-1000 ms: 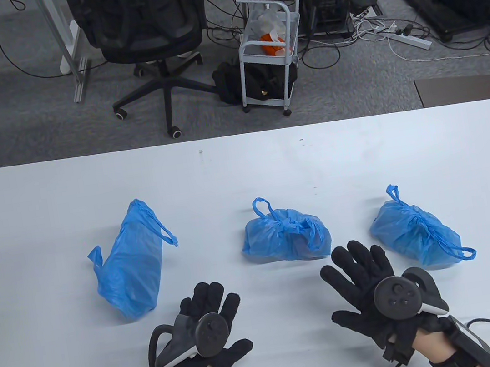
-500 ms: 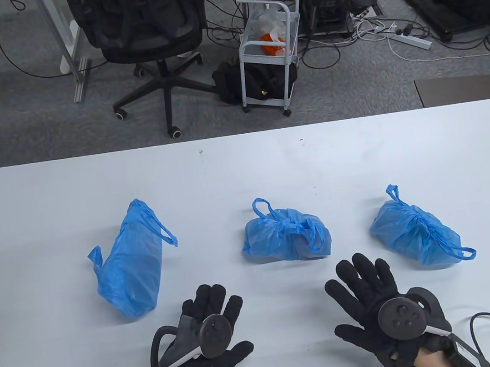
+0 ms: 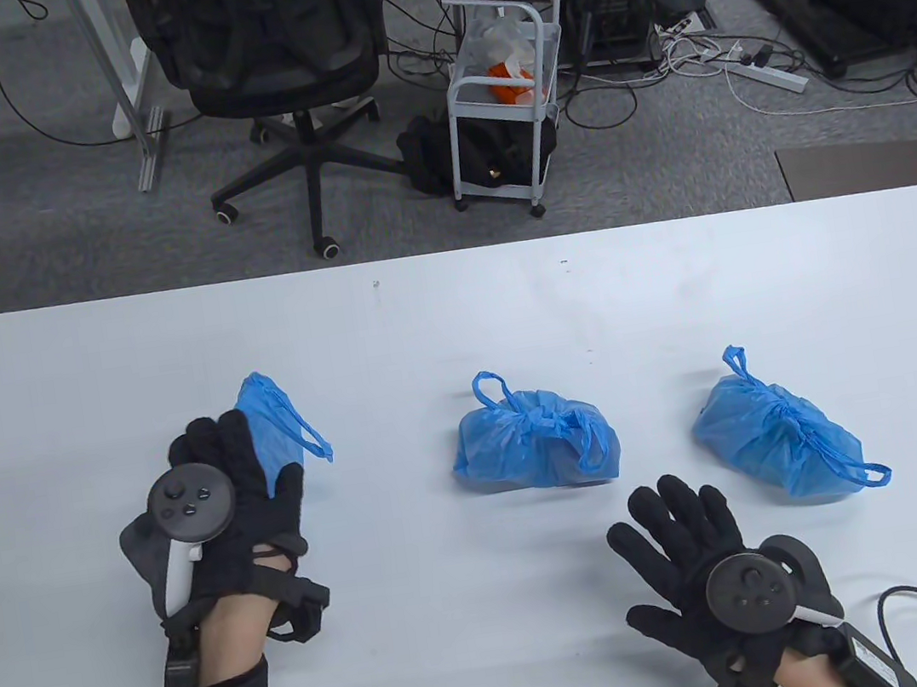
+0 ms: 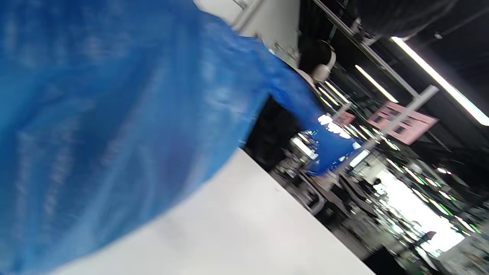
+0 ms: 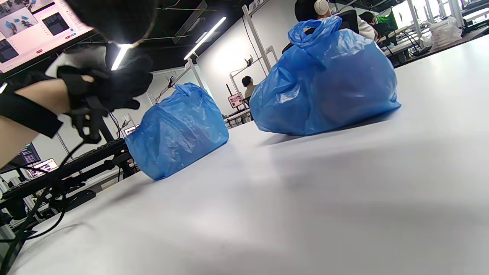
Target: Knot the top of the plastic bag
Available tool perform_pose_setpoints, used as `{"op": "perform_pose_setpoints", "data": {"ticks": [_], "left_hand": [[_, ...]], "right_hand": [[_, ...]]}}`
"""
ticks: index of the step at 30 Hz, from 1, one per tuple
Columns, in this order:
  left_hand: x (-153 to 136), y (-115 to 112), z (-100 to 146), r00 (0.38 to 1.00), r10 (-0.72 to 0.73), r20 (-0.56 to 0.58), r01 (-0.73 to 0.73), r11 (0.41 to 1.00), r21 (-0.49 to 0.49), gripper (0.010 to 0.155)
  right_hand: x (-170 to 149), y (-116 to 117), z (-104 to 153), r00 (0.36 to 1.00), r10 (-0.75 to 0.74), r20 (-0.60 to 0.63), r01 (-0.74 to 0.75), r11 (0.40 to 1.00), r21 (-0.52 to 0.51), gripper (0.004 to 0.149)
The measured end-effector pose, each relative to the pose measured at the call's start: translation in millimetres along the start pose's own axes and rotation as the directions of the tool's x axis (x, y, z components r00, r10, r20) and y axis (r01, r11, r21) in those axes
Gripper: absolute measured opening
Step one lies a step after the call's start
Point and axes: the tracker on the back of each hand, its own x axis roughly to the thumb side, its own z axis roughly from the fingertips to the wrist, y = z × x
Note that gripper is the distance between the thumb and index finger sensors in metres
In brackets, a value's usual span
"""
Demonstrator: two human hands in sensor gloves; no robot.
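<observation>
White table (image 3: pixel 453 310) carries 3 blue bags. Left hand (image 3: pixel 216 509) lies over the untied left bag (image 3: pixel 269 428); grip cannot be told. Right hand (image 3: pixel 696 549) rests near, fingers spread, holding nothing. No writing readable.

The left hand (image 3: pixel 226 516), at the table view's lower left, wears a black fabric sensor glove with a round dark-grey tracker (white-handled) strapped on its back; black straps band the bare forearm. The right hand (image 3: pixel 697 557), lower right, wears the same, a black cable looping from its wrist.
</observation>
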Motion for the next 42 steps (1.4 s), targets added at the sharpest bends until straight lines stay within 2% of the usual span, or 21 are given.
{"op": "perform_pose_setpoints", "data": {"ticks": [2, 5, 8, 11, 13, 15, 18, 23, 25, 30, 35, 38, 42], "left_hand": [[-20.9, -4.8, -11.3, 0.997, -0.046, -0.063, 0.045, 0.999, -0.014, 0.085], [-42.7, -10.8, -22.3, 0.994, -0.020, -0.110, 0.015, 0.999, -0.052, 0.088], [-49.6, -9.7, -27.5, 0.993, -0.016, -0.118, 0.015, 1.000, -0.010, 0.085], [-50.0, -9.7, -29.7, 0.993, -0.036, -0.110, 0.039, 0.999, 0.022, 0.070], [-47.9, -9.1, -28.5, 0.994, -0.035, -0.100, 0.039, 0.999, 0.035, 0.052], [-41.2, -5.8, -23.4, 0.998, -0.008, -0.055, 0.011, 0.999, 0.050, 0.045], [-24.2, 1.5, -10.5, 0.999, 0.018, 0.028, -0.020, 0.996, 0.090, 0.043], [26.8, 11.4, 34.3, 0.960, -0.007, 0.279, -0.045, 0.983, 0.179, 0.042], [49.6, 8.2, 54.2, 0.920, -0.023, 0.391, -0.060, 0.978, 0.198, 0.042], [84.0, -18.5, 79.2, 0.810, -0.134, 0.571, 0.027, 0.981, 0.192, 0.043], [112.0, -56.5, 97.4, 0.692, -0.143, 0.707, 0.096, 0.990, 0.106, 0.042], [127.3, -83.5, 110.1, 0.629, -0.135, 0.766, 0.151, 0.987, 0.050, 0.042], [137.3, -110.9, 119.7, 0.565, -0.174, 0.807, 0.256, 0.966, 0.029, 0.041]], "right_hand": [[0.3, -0.4, -0.8, 1.000, -0.004, 0.004, 0.004, 1.000, 0.005, 0.081], [0.2, 0.0, -0.7, 1.000, 0.000, 0.004, 0.000, 1.000, 0.008, 0.080], [0.1, -0.1, -0.2, 1.000, 0.002, 0.003, -0.002, 1.000, 0.004, 0.080], [0.3, -0.7, 0.6, 1.000, 0.004, 0.002, -0.004, 1.000, -0.001, 0.080], [0.7, -1.3, 1.1, 1.000, 0.004, 0.006, -0.004, 1.000, -0.007, 0.080], [0.9, -1.0, 1.2, 1.000, 0.000, 0.009, 0.001, 1.000, -0.006, 0.080], [1.4, -0.4, 1.0, 1.000, -0.017, 0.013, 0.017, 1.000, -0.003, 0.079], [1.9, -1.3, 1.6, 0.999, -0.037, 0.016, 0.037, 0.999, -0.023, 0.079], [1.4, -3.2, 2.5, 0.999, -0.036, 0.003, 0.036, 0.998, -0.049, 0.079], [0.2, -4.3, 3.6, 0.999, -0.018, -0.041, 0.014, 0.996, -0.092, 0.079], [-0.5, -2.8, 2.6, 0.999, -0.013, -0.047, 0.009, 0.996, -0.091, 0.080], [-1.6, -4.3, 3.5, 0.999, -0.010, -0.041, 0.006, 0.995, -0.103, 0.087], [-3.2, -5.7, 4.8, 0.999, -0.024, -0.043, 0.019, 0.994, -0.111, 0.095]]}}
